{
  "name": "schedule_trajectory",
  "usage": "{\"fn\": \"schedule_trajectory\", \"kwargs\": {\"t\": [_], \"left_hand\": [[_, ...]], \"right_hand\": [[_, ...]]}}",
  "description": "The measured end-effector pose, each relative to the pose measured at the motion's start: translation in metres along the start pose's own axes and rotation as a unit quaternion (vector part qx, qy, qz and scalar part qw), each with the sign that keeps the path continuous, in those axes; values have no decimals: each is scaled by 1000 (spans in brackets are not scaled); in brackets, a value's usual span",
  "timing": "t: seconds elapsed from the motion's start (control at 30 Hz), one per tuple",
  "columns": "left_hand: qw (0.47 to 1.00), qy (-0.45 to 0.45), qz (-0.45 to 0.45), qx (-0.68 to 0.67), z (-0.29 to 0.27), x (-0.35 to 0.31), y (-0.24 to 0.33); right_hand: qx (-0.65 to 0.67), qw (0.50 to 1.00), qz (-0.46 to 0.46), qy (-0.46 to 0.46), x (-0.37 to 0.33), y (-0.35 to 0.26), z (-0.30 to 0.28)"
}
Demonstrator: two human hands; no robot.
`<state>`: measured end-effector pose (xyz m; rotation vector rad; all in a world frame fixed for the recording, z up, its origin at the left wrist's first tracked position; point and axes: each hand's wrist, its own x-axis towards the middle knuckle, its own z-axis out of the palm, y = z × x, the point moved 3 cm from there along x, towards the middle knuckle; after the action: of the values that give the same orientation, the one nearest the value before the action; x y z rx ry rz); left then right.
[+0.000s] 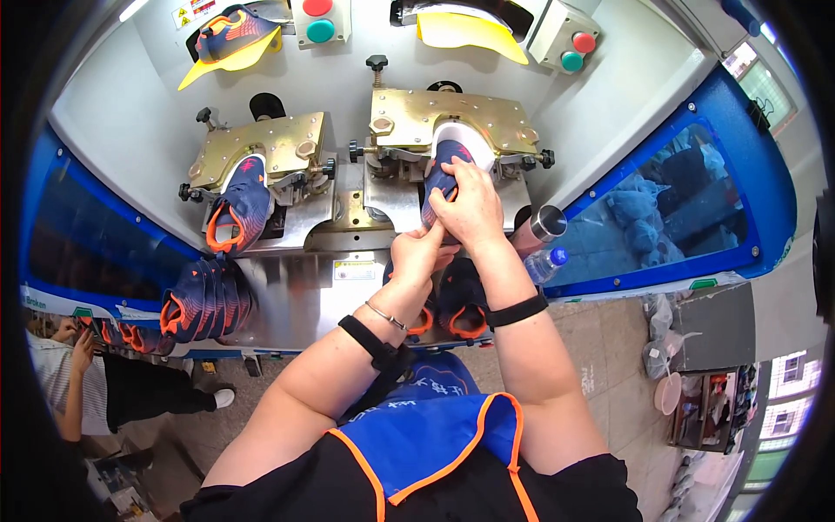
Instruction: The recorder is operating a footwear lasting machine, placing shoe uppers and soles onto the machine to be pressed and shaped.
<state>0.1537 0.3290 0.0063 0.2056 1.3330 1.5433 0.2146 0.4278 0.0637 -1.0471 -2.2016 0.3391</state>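
Note:
A navy shoe upper [439, 178] with orange trim has its toe in the right brass-coloured clamp [400, 113] of a machine. Around its heel end my right hand [470, 207] is closed, fingers along the upper's top and right side. My left hand [417, 254] grips the same heel end from below and left; some of its fingertips are hidden. In the left clamp [278, 139] sits a second navy shoe upper [248, 204], its orange-lined opening toward me, with neither hand on it.
Several shoe uppers [207, 300] stand in a row at the ledge's left, and more [461, 296] lie under my forearms. A tumbler [539, 228] and a water bottle [546, 264] stand right of my arm. Button boxes [564, 39] hang above. Another person [83, 374] works at far left.

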Motion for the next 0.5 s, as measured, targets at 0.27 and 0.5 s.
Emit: {"fn": "schedule_trajectory", "kwargs": {"t": [0.27, 0.5], "left_hand": [[989, -48, -41, 136, -8, -2, 8], [992, -48, -120, -8, -1, -8, 9]], "right_hand": [[15, 999, -21, 30, -3, 4, 2], [11, 999, -31, 44, -4, 2, 3]]}}
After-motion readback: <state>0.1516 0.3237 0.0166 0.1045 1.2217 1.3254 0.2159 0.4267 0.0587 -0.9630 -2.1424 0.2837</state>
